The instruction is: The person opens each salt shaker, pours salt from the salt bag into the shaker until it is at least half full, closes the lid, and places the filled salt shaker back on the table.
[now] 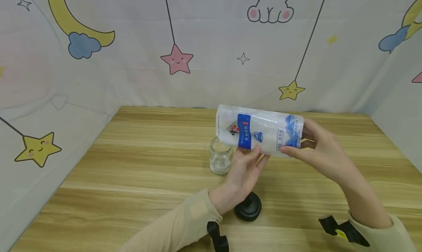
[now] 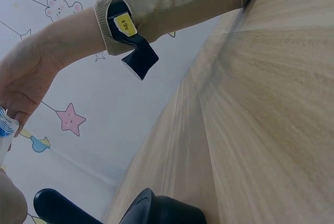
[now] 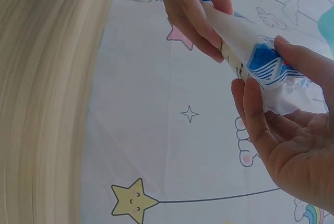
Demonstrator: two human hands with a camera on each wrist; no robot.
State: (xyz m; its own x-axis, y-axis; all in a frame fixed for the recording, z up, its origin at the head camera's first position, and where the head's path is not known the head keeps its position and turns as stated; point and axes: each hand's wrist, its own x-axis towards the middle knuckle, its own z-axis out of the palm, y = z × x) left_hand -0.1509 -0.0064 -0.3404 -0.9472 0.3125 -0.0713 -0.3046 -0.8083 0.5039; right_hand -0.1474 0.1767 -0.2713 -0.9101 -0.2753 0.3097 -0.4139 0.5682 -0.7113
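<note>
Beige sleeves (image 1: 178, 222), ribbed cuff (image 2: 102, 23), black wrist straps (image 1: 217, 238) — yellow printed label (image 2: 125, 24)

Wood-grain tabletop (image 1: 132, 171), upright glass jar (image 1: 220, 165) with white contents, round black lid (image 1: 249, 210) nearer the person

Pale cartoon-printed fabric backdrop (image 1: 214, 83) behind a wood-grain tabletop (image 1: 148, 164).

A curtained booth, room type unclear: white cartoon-printed fabric hangings (image 1: 211, 80) enclose a light-brown wood-grain tabletop (image 1: 158, 160) on three sides.
</note>
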